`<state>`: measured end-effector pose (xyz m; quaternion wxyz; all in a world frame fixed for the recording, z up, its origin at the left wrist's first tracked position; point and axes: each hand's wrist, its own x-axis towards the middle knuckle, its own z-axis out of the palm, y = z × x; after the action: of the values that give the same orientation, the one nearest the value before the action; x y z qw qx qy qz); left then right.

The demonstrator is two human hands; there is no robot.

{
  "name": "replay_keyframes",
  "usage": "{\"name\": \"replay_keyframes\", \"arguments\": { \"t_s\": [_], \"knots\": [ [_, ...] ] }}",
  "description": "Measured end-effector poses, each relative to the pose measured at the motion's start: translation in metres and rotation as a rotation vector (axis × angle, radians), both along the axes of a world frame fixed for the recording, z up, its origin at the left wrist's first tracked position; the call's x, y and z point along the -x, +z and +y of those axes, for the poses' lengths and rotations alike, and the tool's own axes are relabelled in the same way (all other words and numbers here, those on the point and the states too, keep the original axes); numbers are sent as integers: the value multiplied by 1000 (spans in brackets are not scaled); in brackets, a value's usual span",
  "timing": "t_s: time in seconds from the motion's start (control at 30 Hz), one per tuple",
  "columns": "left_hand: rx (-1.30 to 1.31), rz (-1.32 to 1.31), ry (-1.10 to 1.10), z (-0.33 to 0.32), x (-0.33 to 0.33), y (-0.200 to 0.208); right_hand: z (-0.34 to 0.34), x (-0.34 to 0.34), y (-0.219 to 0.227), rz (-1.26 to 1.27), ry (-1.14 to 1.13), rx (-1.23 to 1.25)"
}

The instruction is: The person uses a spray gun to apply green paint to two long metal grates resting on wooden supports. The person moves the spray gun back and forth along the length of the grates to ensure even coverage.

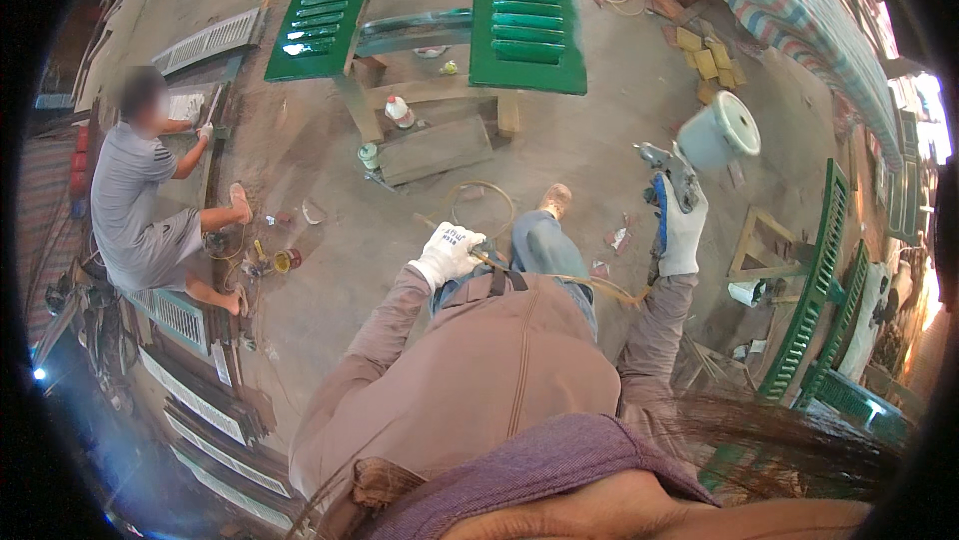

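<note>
My right hand (684,227), in a white glove with a blue palm, is closed around the handle of a paint spray gun (681,176). A pale grey paint cup (717,132) is fixed to the gun and tilts to the right. My left hand (447,254), also gloved in white, is closed on a yellowish air hose (607,286) at my waist. The hose runs across my front toward my right forearm. Ahead, two glossy green louvred shutters, a left one (325,12) and a right one (529,15), lie on a wooden stand (440,96).
At the left a person (150,190) sits working on a louvred panel (212,42). A bottle (399,112), a small can (368,155) and a board (436,150) are on the floor ahead. Green shutters (811,285) stand at the right, near a wooden frame (767,245). Yellow blocks (707,62) lie farther off.
</note>
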<state>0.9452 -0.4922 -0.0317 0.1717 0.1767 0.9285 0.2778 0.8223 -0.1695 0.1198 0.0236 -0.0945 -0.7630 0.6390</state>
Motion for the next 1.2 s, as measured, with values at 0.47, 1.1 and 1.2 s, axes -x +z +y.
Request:
{"name": "replay_keyframes", "arguments": {
  "t_s": [0.47, 1.1, 1.2],
  "knots": [
    [-243, -172, 356, 152, 74, -14, 96, 204, 5, 303, 347, -397],
    [-377, -273, 672, 367, 197, 22, 184, 370, -6, -13, 762, -38],
    [-409, -305, 681, 373, 222, 22, 183, 403, -1, 98, 646, -111]
  ]
}}
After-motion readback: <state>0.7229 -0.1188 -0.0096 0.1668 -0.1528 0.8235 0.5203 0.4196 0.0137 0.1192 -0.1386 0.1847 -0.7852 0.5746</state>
